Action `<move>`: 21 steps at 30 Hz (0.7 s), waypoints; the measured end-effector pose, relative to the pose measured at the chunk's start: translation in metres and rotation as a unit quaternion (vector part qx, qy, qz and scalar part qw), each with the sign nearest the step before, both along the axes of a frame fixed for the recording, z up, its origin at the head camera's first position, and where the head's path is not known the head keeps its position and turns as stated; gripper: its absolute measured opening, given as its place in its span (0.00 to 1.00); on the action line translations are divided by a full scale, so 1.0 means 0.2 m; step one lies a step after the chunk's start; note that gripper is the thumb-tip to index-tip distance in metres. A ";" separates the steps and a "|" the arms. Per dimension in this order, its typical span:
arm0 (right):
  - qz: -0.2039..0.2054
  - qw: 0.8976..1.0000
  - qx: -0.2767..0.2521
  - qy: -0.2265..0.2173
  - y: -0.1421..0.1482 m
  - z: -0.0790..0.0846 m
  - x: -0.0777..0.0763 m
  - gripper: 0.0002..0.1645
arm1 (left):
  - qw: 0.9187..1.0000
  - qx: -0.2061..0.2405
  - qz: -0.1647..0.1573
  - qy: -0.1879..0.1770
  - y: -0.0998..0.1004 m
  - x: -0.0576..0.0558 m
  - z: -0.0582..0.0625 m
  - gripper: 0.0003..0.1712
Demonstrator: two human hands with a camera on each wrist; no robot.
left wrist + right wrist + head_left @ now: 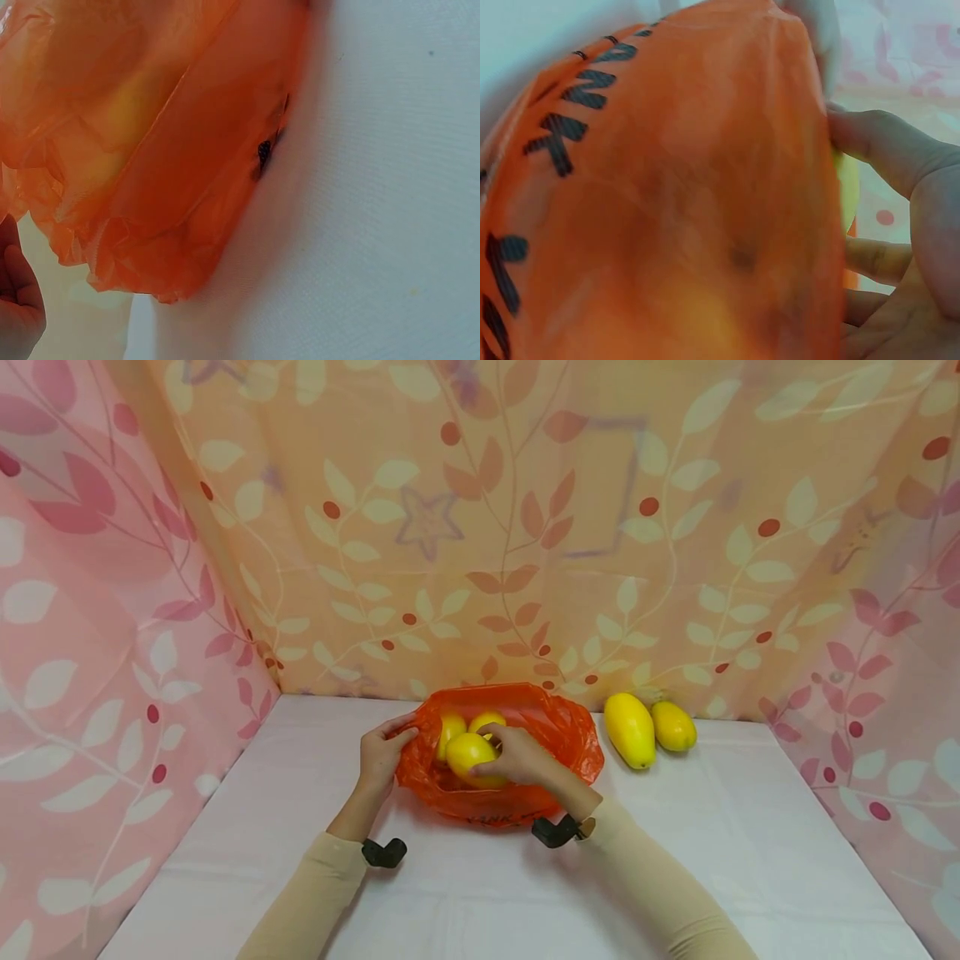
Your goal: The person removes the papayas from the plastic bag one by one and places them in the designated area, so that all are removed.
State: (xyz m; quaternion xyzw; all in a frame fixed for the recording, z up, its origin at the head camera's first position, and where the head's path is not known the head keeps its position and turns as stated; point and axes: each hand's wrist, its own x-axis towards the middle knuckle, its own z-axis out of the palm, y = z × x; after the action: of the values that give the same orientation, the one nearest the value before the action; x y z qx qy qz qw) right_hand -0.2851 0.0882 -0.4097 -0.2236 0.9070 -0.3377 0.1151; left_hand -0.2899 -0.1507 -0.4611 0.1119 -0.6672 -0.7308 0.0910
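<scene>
An orange-red plastic bag (555, 727) with black lettering lies on the table, its mouth spread wide. At the left rim, my left hand (378, 756) pinches the plastic between thumb and fingers. My right hand (517, 754) grips a smooth yellow fruit (467, 752) within the bag's mouth. Behind it sit two more yellow fruits, one at the left (450, 727) and one farther back (487, 720). In the right wrist view the bag (690, 150) covers most of the fruit, and my right thumb and fingers (877, 259) reach behind its edge.
Right of the bag, a long yellow fruit (630, 731) and a shorter one (673, 727) lie side by side near the back edge. White cloth covers the table (465, 893). Leaf-patterned curtains (510, 527) stand behind and on both sides.
</scene>
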 end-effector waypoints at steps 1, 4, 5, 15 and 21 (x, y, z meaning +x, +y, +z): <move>-0.002 1.000 0.000 -0.001 0.01 0.01 0.00 0.41 | 1.000 -0.001 -0.002 0.001 0.00 0.00 0.00 0.19; -0.010 1.000 -0.004 -0.003 0.03 0.02 -0.01 0.41 | 1.000 -0.001 -0.004 0.003 0.00 0.00 0.01 0.19; -0.014 1.000 -0.007 -0.004 0.03 0.03 -0.01 0.41 | 1.000 -0.001 -0.005 0.002 0.00 0.01 0.01 0.19; -0.025 0.999 -0.021 0.011 0.10 0.07 -0.03 0.44 | 1.000 0.000 -0.002 -0.002 0.01 0.01 0.01 0.19; -0.032 0.999 -0.032 0.014 0.14 0.13 -0.03 0.40 | 1.000 0.001 0.000 -0.001 0.01 0.00 0.01 0.19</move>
State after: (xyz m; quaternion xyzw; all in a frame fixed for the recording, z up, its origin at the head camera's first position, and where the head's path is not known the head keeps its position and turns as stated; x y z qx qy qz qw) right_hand -0.2911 0.1161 -0.3842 -0.2028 0.9039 -0.3672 0.0839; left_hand -0.2897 -0.1490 -0.4597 0.1127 -0.6664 -0.7314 0.0907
